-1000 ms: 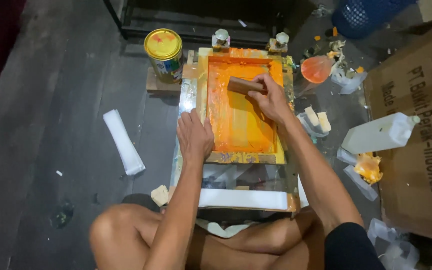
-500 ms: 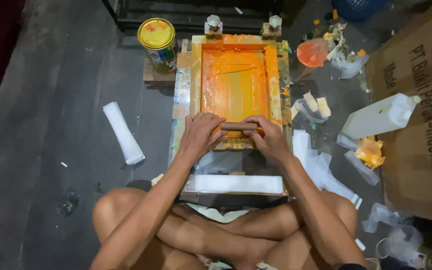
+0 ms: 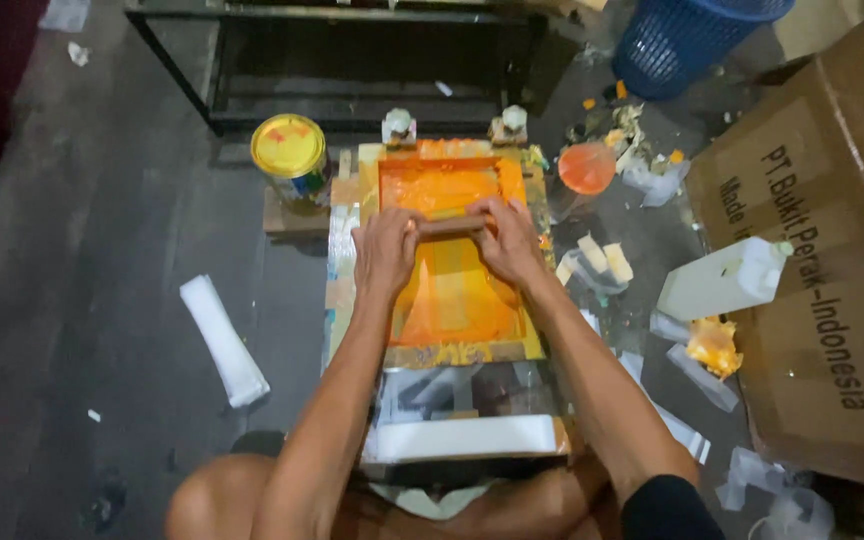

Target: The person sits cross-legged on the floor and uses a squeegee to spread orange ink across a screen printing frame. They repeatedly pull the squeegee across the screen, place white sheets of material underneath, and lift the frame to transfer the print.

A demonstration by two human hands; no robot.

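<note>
Left hand [image 3: 386, 250], right hand [image 3: 505, 238] both clamped shut on wooden squeegee [image 3: 449, 226], pressed across upper half of orange-inked printing screen [image 3: 452, 255]; ink spread over whole mesh, remaining stroke judged short; paint can [image 3: 290, 152] beside frame

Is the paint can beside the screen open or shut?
Shut: the paint can stands upright left of the screen, and its yellow lid covers the whole top.

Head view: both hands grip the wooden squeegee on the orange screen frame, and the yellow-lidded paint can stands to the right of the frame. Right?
Not quite. In the head view the paint can stands left of the screen frame, not right. The rest holds: left hand and right hand both grip the squeegee.
</note>
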